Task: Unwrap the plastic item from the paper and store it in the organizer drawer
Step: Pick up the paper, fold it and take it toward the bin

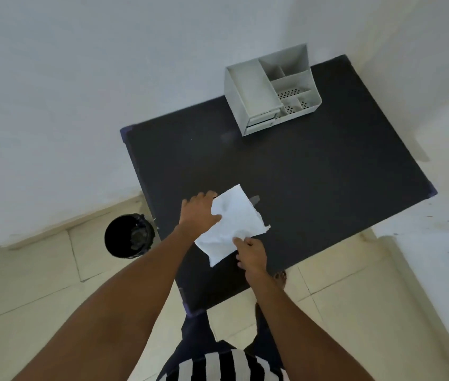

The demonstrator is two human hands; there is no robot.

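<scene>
Striped shirt (229, 364) lowest in view; both forearms reach over a black table (314, 174). Right hand (253, 254) pinches the crumpled white paper's (231, 221) near edge, left hand (198, 210) grips its far-left edge. Grey organizer (270, 92) stands at the table's far side, well apart.

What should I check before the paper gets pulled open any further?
1. Both hands on the paper: ok. The left hand grips its far left edge, the right hand pinches its near edge.
2. Plastic item exposed: cannot tell. A small grey tip shows at the paper's far edge.
3. Paper over the table, not the floor: ok.
4. Organizer within sight: ok, at the table's far side.
5. Organizer drawer open: not ok, both look shut.
6. Path to the organizer clear: ok.
</scene>
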